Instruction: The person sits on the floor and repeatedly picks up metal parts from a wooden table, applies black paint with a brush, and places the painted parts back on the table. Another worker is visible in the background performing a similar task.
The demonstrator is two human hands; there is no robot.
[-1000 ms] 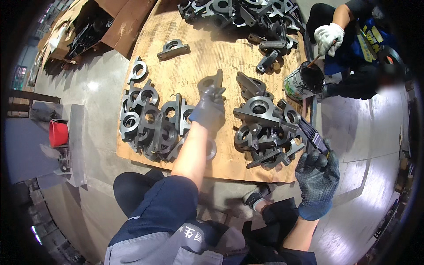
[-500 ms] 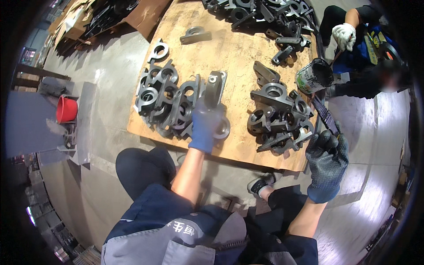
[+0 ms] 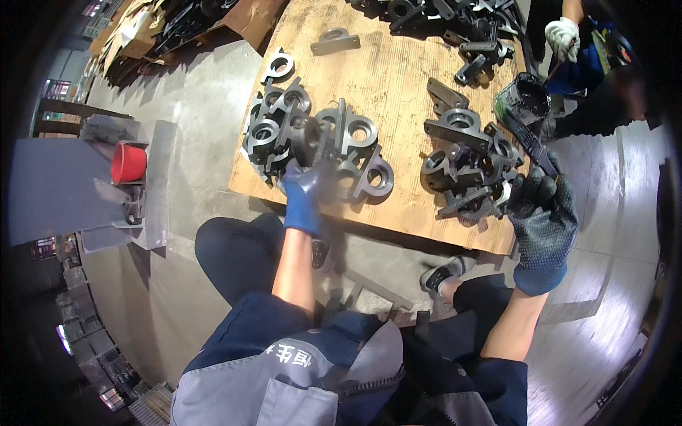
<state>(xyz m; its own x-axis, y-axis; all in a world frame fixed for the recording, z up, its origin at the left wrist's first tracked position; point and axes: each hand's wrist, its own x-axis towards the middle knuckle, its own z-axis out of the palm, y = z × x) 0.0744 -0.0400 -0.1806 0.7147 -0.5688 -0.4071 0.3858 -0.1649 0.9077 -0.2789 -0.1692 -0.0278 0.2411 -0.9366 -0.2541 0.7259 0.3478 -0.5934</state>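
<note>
My left hand (image 3: 301, 190), in a blue glove, is closed on a dark metal bearing bracket (image 3: 307, 142) at the near left of the wooden table. The bracket is blurred and overlaps a cluster of similar ring-shaped brackets (image 3: 264, 132), so its contact with them cannot be told. Beyond the table's right edge, my right hand (image 3: 543, 220), in a dark dotted glove, grips a flat paint brush (image 3: 534, 147). The brush's dark end points up and left, overlapping the side of a paint-smeared can (image 3: 524, 99) with dark liquid inside.
Another bracket cluster (image 3: 462, 167) lies on the right of the wooden table (image 3: 387, 106). One bracket (image 3: 335, 42) stands apart farther back, near a dark heap (image 3: 455, 14). A co-worker's white-gloved hand (image 3: 563, 39) is beyond the can. A red bucket (image 3: 128, 163) stands at left.
My left hand has moved left with the bracket, toward the left cluster. My right hand still grips the brush, whose dark end now overlaps the can. The whole view has shifted.
</note>
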